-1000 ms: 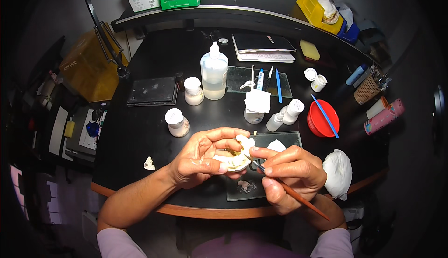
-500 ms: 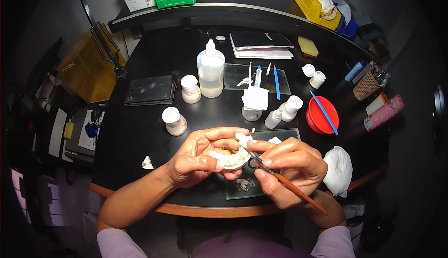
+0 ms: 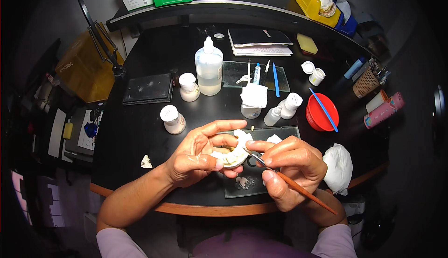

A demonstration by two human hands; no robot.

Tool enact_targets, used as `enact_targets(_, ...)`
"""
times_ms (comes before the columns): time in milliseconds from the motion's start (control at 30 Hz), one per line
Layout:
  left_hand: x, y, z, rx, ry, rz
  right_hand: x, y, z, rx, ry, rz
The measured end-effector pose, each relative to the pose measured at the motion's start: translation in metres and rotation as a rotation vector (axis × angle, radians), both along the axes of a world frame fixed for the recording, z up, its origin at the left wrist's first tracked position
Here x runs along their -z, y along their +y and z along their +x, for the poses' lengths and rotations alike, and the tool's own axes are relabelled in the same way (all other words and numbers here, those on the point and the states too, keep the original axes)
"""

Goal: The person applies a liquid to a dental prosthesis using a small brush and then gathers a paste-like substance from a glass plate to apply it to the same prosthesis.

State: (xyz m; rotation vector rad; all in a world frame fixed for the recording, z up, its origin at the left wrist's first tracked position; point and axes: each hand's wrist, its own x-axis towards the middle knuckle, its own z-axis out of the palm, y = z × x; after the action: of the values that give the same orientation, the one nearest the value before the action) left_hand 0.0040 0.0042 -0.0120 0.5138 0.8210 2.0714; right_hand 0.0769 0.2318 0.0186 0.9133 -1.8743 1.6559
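Observation:
My left hand (image 3: 198,153) holds a white dental plaster cast (image 3: 232,156), curved like a tooth arch, between thumb and fingers above the table. In my right hand (image 3: 295,167) is a fine brush (image 3: 298,188) with a reddish-brown wooden handle, pinched between thumb and fingers. Its dark metal end touches or nearly touches the right side of the cast; the very tip is hard to make out. Below both hands lies a glass slab (image 3: 233,190) bearing a smear of pale paste (image 3: 242,182). A small yellowish piece (image 3: 252,128) rests at the slab's far edge.
Beyond my hands stand white-capped jars (image 3: 172,120), a large clear dropper bottle (image 3: 209,69) and a tissue-topped jar (image 3: 253,97). A red bowl (image 3: 315,118) with a blue stick across it is at right, near a crumpled white tissue (image 3: 338,169). A plaster fragment (image 3: 146,161) lies left.
The brush has turned a little, its handle end shifting right, and more of its metal part shows. The cast is slightly tilted in my left hand, whose index finger has lifted.

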Motion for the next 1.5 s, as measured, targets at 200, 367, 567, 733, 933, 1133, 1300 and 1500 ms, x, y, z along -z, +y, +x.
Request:
enact_targets(200,-0.001,0.0,-0.001,-0.038,0.012,-0.055,-0.005,0.005,-0.002,0.045,0.069,0.049)
enact_targets(367,-0.006,-0.002,-0.001,-0.054,0.045,-0.104,-0.005,0.019,-0.001,0.159,0.036,-0.068)
enact_targets(567,-0.008,-0.002,0.003,-0.056,0.049,-0.11,-0.003,0.03,0.027,0.239,-0.093,-0.151)
enact_targets(733,-0.006,-0.001,0.003,-0.056,0.044,-0.112,0.023,0.041,0.043,0.348,-0.141,-0.164)
enact_targets(933,-0.014,0.001,0.003,-0.169,0.097,-0.19,0.045,0.043,0.069,0.485,-0.2,-0.113)
enact_targets(1133,-0.014,0.006,0.006,-0.226,0.151,-0.272,0.059,0.042,0.083,0.598,-0.16,0.21)
enact_targets(1300,-0.018,0.009,0.008,-0.292,0.155,-0.345,0.059,0.026,0.086,0.601,-0.148,0.211)
enact_targets(1500,-0.017,0.007,0.011,-0.307,0.173,-0.36,0.059,0.024,0.091,0.554,-0.203,0.234)
